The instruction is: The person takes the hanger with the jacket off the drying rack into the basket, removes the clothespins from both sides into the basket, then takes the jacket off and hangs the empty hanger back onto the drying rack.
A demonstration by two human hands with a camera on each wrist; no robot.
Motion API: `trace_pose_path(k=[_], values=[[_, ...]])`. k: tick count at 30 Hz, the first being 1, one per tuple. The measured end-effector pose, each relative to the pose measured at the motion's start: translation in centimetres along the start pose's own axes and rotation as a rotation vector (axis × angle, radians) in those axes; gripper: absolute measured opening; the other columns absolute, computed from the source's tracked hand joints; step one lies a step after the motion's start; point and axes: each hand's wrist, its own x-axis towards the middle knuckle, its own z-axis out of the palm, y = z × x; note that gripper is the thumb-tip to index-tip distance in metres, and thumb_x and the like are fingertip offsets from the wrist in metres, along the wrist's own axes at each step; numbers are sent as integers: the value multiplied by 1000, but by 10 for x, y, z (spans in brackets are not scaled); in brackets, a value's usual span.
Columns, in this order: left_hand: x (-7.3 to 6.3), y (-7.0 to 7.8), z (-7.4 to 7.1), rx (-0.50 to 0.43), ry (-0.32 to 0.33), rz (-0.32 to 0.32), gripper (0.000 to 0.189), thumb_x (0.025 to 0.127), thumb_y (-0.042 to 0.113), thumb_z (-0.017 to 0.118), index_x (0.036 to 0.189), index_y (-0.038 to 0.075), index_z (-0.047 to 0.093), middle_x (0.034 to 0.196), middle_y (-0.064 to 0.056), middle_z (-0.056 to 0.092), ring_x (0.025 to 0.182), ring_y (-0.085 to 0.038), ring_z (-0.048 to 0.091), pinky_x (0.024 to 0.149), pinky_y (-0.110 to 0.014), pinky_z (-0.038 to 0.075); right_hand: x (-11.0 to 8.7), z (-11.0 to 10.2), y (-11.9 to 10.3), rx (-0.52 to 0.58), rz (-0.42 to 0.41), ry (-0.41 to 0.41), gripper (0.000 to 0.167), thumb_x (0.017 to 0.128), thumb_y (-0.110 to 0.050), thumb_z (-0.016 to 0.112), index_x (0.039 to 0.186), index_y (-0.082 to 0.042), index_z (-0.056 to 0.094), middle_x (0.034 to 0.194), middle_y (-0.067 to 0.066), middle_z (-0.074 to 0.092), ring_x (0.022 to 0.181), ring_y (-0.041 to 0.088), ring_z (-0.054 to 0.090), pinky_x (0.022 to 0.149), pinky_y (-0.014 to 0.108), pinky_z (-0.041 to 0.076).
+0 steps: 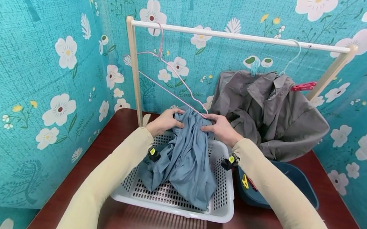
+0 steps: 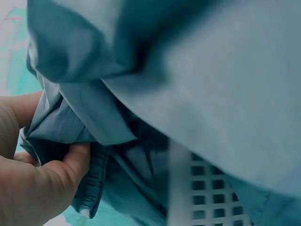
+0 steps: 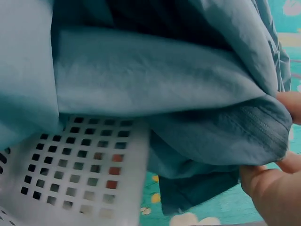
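A blue-grey garment (image 1: 191, 153) hangs in folds from both hands, its lower part lying in the white perforated basket (image 1: 152, 205). At its upper left edge my left hand (image 1: 165, 121) pinches the cloth; in the left wrist view, the thumb and fingers (image 2: 77, 160) grip a gathered band. My right hand (image 1: 220, 128) holds the upper right edge, and the right wrist view has a stitched hem (image 3: 256, 129) between its thumb and fingers. The lower right corner of a pink hanger (image 1: 160, 50) meets the right fingertips; whether it lies inside the cloth is hidden.
The hanger hooks over a white rod (image 1: 238, 36) on wooden posts. Dark grey clothing (image 1: 284, 117) hangs at the right from a pale hanger (image 1: 295, 56), with a red clothespin (image 1: 303, 86) on it. A dark blue tub (image 1: 302, 181) holds clothespins, including a yellow clothespin (image 1: 245, 181).
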Motion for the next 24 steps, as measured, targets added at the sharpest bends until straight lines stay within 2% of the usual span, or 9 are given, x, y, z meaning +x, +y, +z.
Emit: trace_pose_path(k=[2,4,5,6,12,14,18,21,24], values=[[-7,5,-2,-7,-7,11,55,86,8,70,136,16,49,154,-6,20,122,-32,43,98,-43,38,-8,-2,-3,-12,-8,10,59,85,-8,70,138,-5,46,132,15,51,115,28,54,92,38,45],[-15,8,-3,-4,-29,13,52,87,9,70,135,15,51,153,-7,23,118,-32,47,95,-43,41,-18,-2,-5,-9,-18,-17,59,85,-8,70,139,-6,45,135,16,49,117,28,53,91,37,46],[-20,9,-3,8,-43,13,50,87,11,70,134,15,52,152,-7,24,125,-31,42,96,-42,40,-24,-2,-5,-18,-21,-35,59,85,-9,70,139,-6,45,137,15,47,118,28,52,91,37,46],[-25,10,-3,43,-63,14,49,88,14,69,133,15,52,151,-8,26,129,-28,38,96,-42,40,-29,-1,-4,-22,-27,-58,59,86,-10,70,139,-6,45,139,15,44,120,29,51,91,37,46],[-49,5,3,327,-245,53,47,94,30,61,136,13,50,143,-9,41,129,-25,40,99,-41,37,-52,5,5,-145,-34,-210,53,91,-21,65,138,-5,46,146,16,33,130,38,37,99,44,38],[-52,0,7,383,-313,50,48,95,32,58,137,12,47,141,-8,43,127,-24,42,99,-40,37,-56,8,7,-189,-28,-263,53,93,-22,62,140,-5,43,146,17,33,131,40,35,99,45,38],[-57,-8,17,408,-430,5,44,98,29,52,137,11,45,139,-8,43,117,-22,49,89,-40,45,-57,18,13,-275,3,-366,54,95,-24,58,142,-5,39,145,15,35,128,36,40,97,45,39],[-56,-16,25,429,-478,-23,41,99,25,49,137,10,44,139,-10,43,110,-23,52,80,-38,49,-54,24,18,-368,30,-428,53,95,-27,58,140,-5,41,143,14,38,125,31,45,97,44,40],[-51,-24,32,452,-507,-80,50,99,24,48,146,10,35,146,-10,36,116,-21,48,81,-36,49,-49,29,21,-482,45,-460,49,95,-32,58,136,-7,47,138,11,43,115,23,51,93,40,42]])
